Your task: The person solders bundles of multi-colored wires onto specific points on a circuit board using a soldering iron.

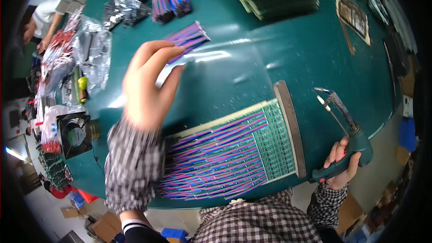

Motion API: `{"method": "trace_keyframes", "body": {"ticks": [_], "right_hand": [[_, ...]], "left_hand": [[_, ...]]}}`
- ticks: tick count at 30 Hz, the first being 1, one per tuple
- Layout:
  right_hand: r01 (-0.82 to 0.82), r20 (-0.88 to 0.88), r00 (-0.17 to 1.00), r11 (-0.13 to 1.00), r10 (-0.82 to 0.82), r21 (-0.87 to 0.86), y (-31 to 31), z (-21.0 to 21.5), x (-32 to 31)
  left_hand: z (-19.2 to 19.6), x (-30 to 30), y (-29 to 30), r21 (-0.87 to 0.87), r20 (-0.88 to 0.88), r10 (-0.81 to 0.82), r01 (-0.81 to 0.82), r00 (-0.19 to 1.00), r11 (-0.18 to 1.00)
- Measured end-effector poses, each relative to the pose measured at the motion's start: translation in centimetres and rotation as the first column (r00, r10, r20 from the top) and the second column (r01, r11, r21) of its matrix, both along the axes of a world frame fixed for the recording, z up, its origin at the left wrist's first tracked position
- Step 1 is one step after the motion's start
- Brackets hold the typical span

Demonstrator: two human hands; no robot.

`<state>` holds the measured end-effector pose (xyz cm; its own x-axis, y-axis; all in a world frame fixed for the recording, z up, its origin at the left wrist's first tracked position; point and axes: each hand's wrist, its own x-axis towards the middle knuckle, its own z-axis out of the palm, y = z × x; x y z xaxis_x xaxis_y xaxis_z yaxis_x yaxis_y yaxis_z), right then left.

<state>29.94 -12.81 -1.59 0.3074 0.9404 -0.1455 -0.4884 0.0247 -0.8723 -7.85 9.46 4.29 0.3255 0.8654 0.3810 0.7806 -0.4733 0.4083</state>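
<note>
- Our left hand (146, 85) pinched a purple wire bundle (188, 38) at eleven o'clock over the green table (252, 63).
- Our right hand (343, 164) clenched the soldering gun (348, 141) at four o'clock.

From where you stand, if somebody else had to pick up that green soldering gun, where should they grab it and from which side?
Probably by the thick green handle of the soldering gun, where the right hand wraps it now, coming from the table's near edge. The thin metal tip points away across the table, so the handle end is likely the safe one. The left hand holds a bundle of purple wires.
</note>
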Motion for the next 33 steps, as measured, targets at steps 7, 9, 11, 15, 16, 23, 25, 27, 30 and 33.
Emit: {"method": "trace_keyframes", "body": {"ticks": [7, 9, 11, 15, 16, 23, 25, 27, 30, 33], "right_hand": [[0.05, -0.158, 0.987, 0.995, -0.036, 0.087, 0.3, -2.1, 0.9], [0.039, -0.142, 0.989, 0.996, -0.028, 0.078, 0.7, -2.1, 1.1], [0.025, -0.123, 0.992, 0.997, -0.017, 0.066, 1.1, -2.2, 1.1], [0.031, -0.115, 0.993, 0.997, -0.022, 0.075, 1.3, -2.3, 1.1], [0.045, -0.116, 0.993, 0.996, -0.036, 0.077, 1.4, -2.3, 1.0], [0.031, -0.07, 0.997, 0.999, -0.03, 0.016, 1.3, -1.6, 1.1], [0.036, -0.045, 0.998, 0.999, -0.036, 0.005, 1.3, -1.5, 1.2], [0.023, -0.027, 0.999, 1.0, -0.023, 0.009, 1.5, -1.4, 1.1], [0.041, -0.008, 0.999, 0.999, -0.041, -0.003, 1.7, -1.4, 1.0], [0.04, -0.008, 0.999, 0.999, -0.04, -0.013, 2.1, -0.9, 0.3]], "left_hand": [[-5.6, -1.5, 0.2, -0.224, 0.032, 0.142, -0.131, 0.989, 0.966], [-4.7, -1.0, 0.6, 0.063, -0.048, 0.083, -0.08, 0.995, 0.995], [-5.2, -0.7, 2.1, 0.002, -0.03, 0.084, -0.084, 0.996, 0.996], [-5.5, -1.5, 1.1, -0.069, -0.012, 0.047, -0.048, 0.999, 0.996], [-5.6, -1.7, 0.4, -0.059, -0.031, 0.031, -0.033, 0.999, 0.998], [-4.0, -2.2, -2.7, -0.227, 0.015, 0.109, -0.102, 0.994, 0.969], [-4.2, -1.7, -1.9, -0.191, 0.045, 0.063, -0.053, 0.997, 0.98], [-5.1, -1.5, -0.8, -0.33, 0.09, 0.076, -0.042, 0.993, 0.943], [-5.3, -1.6, -0.8, -0.379, 0.145, 0.067, -0.007, 0.987, 0.925], [-3.9, -3.1, -2.3, -0.343, 0.22, 0.107, -0.026, 0.969, 0.939]]}}
